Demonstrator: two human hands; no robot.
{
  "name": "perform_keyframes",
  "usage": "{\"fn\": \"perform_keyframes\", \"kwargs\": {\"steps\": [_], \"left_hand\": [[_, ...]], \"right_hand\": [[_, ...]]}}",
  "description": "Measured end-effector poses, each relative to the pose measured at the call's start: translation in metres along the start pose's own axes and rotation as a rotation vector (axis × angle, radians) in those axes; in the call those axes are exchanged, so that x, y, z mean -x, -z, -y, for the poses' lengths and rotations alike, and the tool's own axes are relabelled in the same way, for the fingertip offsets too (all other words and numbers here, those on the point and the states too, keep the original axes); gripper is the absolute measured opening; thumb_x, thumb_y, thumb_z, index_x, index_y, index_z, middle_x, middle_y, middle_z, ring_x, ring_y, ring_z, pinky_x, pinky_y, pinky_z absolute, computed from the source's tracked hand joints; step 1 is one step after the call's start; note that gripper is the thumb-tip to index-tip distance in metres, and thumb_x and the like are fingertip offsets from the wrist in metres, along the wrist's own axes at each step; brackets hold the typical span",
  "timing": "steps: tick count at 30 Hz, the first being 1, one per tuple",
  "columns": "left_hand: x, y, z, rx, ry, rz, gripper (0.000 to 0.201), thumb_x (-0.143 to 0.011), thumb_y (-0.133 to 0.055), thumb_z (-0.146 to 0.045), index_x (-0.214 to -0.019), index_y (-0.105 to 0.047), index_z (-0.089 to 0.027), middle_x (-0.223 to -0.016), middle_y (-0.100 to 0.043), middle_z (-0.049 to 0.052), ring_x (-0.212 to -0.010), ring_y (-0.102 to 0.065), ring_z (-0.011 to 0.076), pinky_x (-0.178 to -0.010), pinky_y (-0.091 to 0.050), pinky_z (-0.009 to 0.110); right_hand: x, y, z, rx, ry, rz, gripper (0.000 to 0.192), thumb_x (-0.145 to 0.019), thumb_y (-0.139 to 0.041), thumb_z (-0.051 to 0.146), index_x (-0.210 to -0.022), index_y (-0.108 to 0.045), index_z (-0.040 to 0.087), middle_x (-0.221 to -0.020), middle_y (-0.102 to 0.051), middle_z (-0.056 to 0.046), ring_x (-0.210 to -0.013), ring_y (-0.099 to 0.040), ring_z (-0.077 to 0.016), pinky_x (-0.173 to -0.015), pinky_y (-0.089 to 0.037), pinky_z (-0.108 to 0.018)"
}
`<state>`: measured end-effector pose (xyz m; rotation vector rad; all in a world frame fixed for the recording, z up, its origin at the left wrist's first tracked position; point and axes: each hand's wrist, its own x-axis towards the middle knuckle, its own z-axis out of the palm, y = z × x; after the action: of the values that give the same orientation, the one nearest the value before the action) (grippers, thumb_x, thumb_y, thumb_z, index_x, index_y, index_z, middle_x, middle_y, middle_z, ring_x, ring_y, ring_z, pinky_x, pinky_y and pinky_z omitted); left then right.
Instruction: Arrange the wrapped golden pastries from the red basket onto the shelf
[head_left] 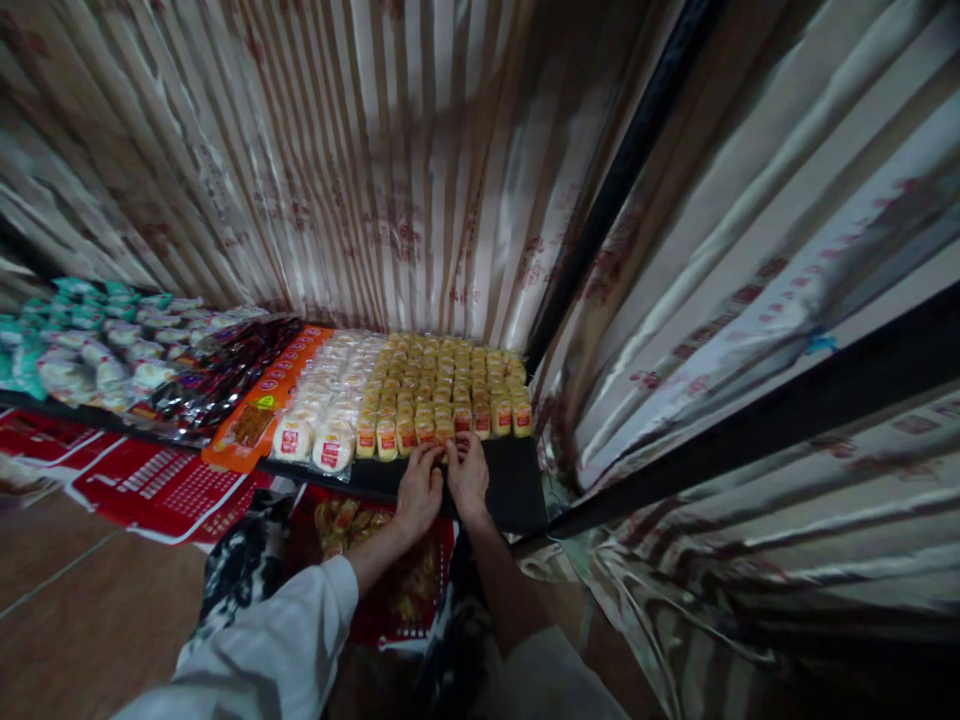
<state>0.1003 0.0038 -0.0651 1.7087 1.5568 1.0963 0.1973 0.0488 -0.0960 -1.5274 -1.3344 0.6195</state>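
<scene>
1. Yellow-wrapped snack packs [450, 385] stand in tight rows on a black shelf [517, 490] set against striped, glossy curtains [360, 160].
2. A person's two hands meet at the front edge of those rows: the left hand [420, 492] and the right hand [468, 477] lie side by side, touching or nearly so, fingers pointing into the front row.
3. Fingertips of both hands rest on the frontmost yellow packs near the middle of the row; the fingers are bent and close together, but whether either hand actually pinches a pack cannot be told from here.
4. Just left of the yellow rows sit white round-topped packs with red labels [322, 420], also in rows on the same shelf.
5. Further left lies an orange packet [251, 425], then dark glossy packets [225, 385], then a heap of teal-and-white packs [90, 340].
6. Red printed sheets [161, 490] hang below the shelf's front on the left, above a brown floor.
7. White sleeves cover both forearms; a red bag of snacks [405, 580] sits below the hands.
</scene>
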Motion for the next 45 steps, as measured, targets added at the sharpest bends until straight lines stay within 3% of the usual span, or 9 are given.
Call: {"fn": "perform_keyframes", "kwargs": {"steps": [11, 19, 25, 30, 34, 40, 43, 45], "left_hand": [[0.0, -0.011, 0.021, -0.072, -0.043, 0.109, 0.054, -0.075, -0.035, -0.004, -0.127, -0.045, -0.013, -0.132, -0.042, 0.011, -0.125, -0.04, 0.0179, -0.11, -0.031, 0.038], [-0.002, -0.011, 0.021, -0.112, -0.072, 0.097, 0.057, -0.074, -0.036, -0.002, -0.129, -0.043, -0.017, -0.131, -0.042, 0.01, -0.123, -0.041, 0.0175, -0.108, -0.034, 0.037], [-0.003, -0.016, 0.03, -0.161, -0.069, 0.086, 0.059, -0.073, -0.037, -0.001, -0.129, -0.044, -0.018, -0.131, -0.042, 0.01, -0.121, -0.043, 0.0185, -0.104, -0.039, 0.034], [0.0, -0.017, 0.033, -0.121, -0.102, 0.073, 0.059, -0.072, -0.036, 0.0, -0.129, -0.043, -0.016, -0.133, -0.041, 0.011, -0.125, -0.04, 0.0186, -0.107, -0.036, 0.035], [0.006, -0.006, 0.031, -0.067, -0.174, 0.041, 0.054, -0.07, -0.036, 0.002, -0.12, -0.05, -0.016, -0.126, -0.046, 0.01, -0.12, -0.044, 0.0172, -0.106, -0.036, 0.036], [0.036, 0.032, 0.035, -0.064, -0.161, 0.006, 0.033, -0.072, -0.036, -0.001, -0.088, -0.06, -0.017, -0.091, -0.056, 0.005, -0.09, -0.054, 0.0139, -0.086, -0.046, 0.028], [0.06, 0.05, 0.05, -0.084, -0.07, 0.037, 0.028, -0.074, -0.036, -0.002, -0.079, -0.059, -0.017, -0.083, -0.056, 0.004, -0.084, -0.054, 0.0137, -0.082, -0.045, 0.027], [0.075, 0.056, 0.066, -0.101, 0.107, 0.096, 0.027, -0.073, -0.038, -0.001, -0.075, -0.06, -0.017, -0.082, -0.057, 0.003, -0.085, -0.054, 0.0142, -0.084, -0.043, 0.028]], "right_hand": [[-0.005, -0.006, -0.007, 0.052, 0.072, -0.061, 0.022, -0.082, -0.044, 0.036, -0.089, -0.053, 0.018, -0.089, -0.06, -0.008, -0.085, -0.055, -0.0194, -0.074, -0.047, -0.034], [0.004, -0.006, -0.012, -0.052, 0.059, -0.038, 0.022, -0.082, -0.045, 0.035, -0.096, -0.052, 0.018, -0.099, -0.055, -0.01, -0.092, -0.054, -0.0189, -0.071, -0.052, -0.032], [0.002, -0.01, -0.014, -0.042, 0.071, -0.034, 0.018, -0.081, -0.046, 0.032, -0.093, -0.052, 0.019, -0.095, -0.057, -0.008, -0.089, -0.055, -0.0185, -0.071, -0.052, -0.033], [0.005, -0.01, -0.012, -0.047, 0.071, -0.058, 0.026, -0.081, -0.046, 0.031, -0.103, -0.051, 0.017, -0.102, -0.057, -0.011, -0.091, -0.055, -0.0183, -0.072, -0.052, -0.032], [0.006, -0.007, -0.004, -0.023, 0.113, -0.081, 0.032, -0.079, -0.049, 0.031, -0.107, -0.052, 0.016, -0.108, -0.055, -0.013, -0.098, -0.051, -0.0203, -0.068, -0.052, -0.031], [0.025, 0.007, 0.023, 0.005, 0.182, -0.159, 0.034, -0.081, -0.046, 0.03, -0.112, -0.051, 0.016, -0.104, -0.058, -0.012, -0.091, -0.053, -0.0184, -0.061, -0.049, -0.027], [0.056, 0.012, 0.034, -0.076, 0.187, -0.072, 0.03, -0.083, -0.045, 0.03, -0.108, -0.053, 0.015, -0.09, -0.063, -0.009, -0.073, -0.057, -0.0143, -0.059, -0.047, -0.025], [0.08, 0.01, 0.033, -0.051, 0.196, 0.045, 0.023, -0.084, -0.045, 0.029, -0.096, -0.059, 0.017, -0.079, -0.065, -0.005, -0.065, -0.056, -0.0131, -0.062, -0.045, -0.025]]}}
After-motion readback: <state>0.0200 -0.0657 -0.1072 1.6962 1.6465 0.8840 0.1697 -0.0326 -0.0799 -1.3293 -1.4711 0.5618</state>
